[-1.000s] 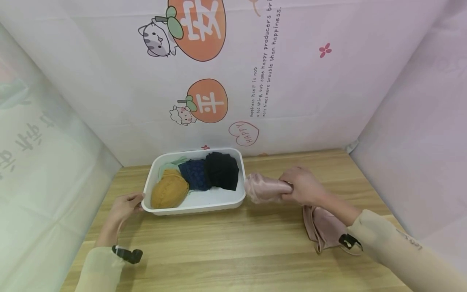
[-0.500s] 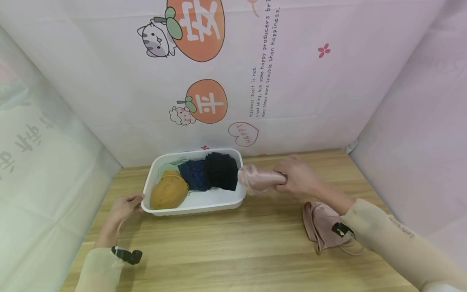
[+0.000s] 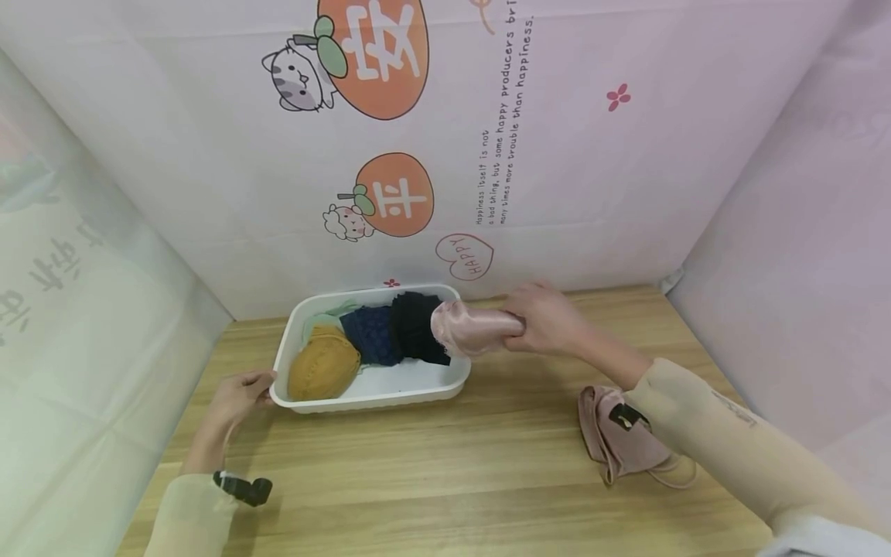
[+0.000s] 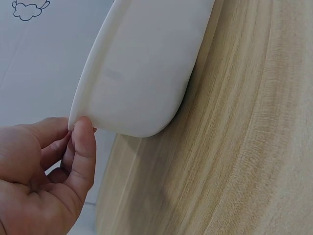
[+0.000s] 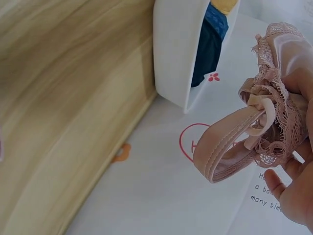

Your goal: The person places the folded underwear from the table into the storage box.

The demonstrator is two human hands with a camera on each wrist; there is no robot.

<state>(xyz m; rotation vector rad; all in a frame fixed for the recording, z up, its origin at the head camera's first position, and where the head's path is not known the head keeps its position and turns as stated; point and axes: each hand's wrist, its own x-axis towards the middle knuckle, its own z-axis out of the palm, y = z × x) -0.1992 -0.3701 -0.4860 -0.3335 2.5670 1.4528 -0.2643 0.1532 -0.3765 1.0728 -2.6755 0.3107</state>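
Note:
My right hand [image 3: 546,319] grips a folded pink satin bra [image 3: 473,329] by one end. Its other end hangs over the right rim of a white plastic bin [image 3: 376,400]. Lace trim and a looped strap [image 5: 222,142] stick out from the bra in the right wrist view. At the bin's near left corner, my left hand [image 4: 49,176] pinches the rim between thumb and fingers. Inside lie a mustard bra-like folded piece [image 3: 324,363], a navy folded garment [image 3: 372,334], a black one [image 3: 416,329] partly behind the pink bra, and something pale green [image 3: 316,319].
Another pink satin garment [image 3: 619,445] with a thin strap lies on the wooden table [image 3: 431,480] at the right, partly under my right forearm. A printed white cloth wall [image 3: 571,193] rises right behind the bin, with cloth sides left and right.
My right hand has carried the pink bra left and away from me, from beside the bin to over its right rim. The left hand stays at the bin's corner.

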